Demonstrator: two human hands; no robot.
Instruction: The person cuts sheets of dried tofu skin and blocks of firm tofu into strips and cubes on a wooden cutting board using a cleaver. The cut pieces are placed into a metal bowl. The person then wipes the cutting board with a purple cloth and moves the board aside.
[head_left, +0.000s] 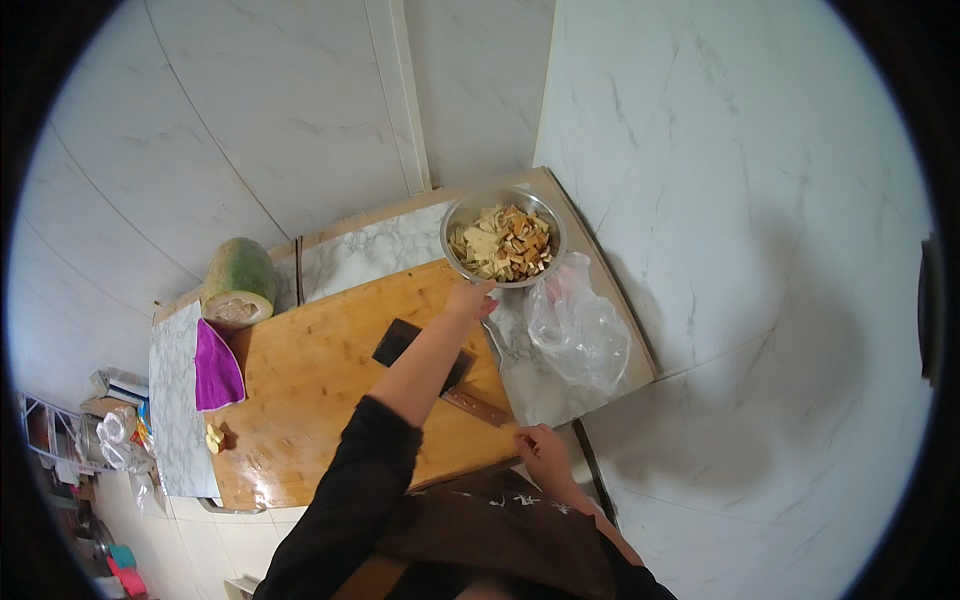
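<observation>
My left hand (470, 300) is at the near rim of a stainless steel bowl (556, 268); whether it touches the rim I cannot tell. Its visible fingers are apart, with nothing seen between them. Pale thin slices (484, 241) and brown-edged cut pieces, perhaps tofu (529, 238), fill the bowl. Below my left forearm a cleaver (474, 406) lies on the wooden cutting board (322, 367), its dark blade partly hidden by the arm. My right hand (545, 455) is loosely curled beside the board's near right corner, close to the cleaver's handle, with nothing visible in it.
A crumpled clear plastic bag (581, 330) lies right of the board on the marble-patterned countertop (375, 244). A cut winter melon (240, 281), a purple cloth (217, 367) and a small yellowish piece (215, 439) are at the left. Tiled walls (735, 187) border the back and right.
</observation>
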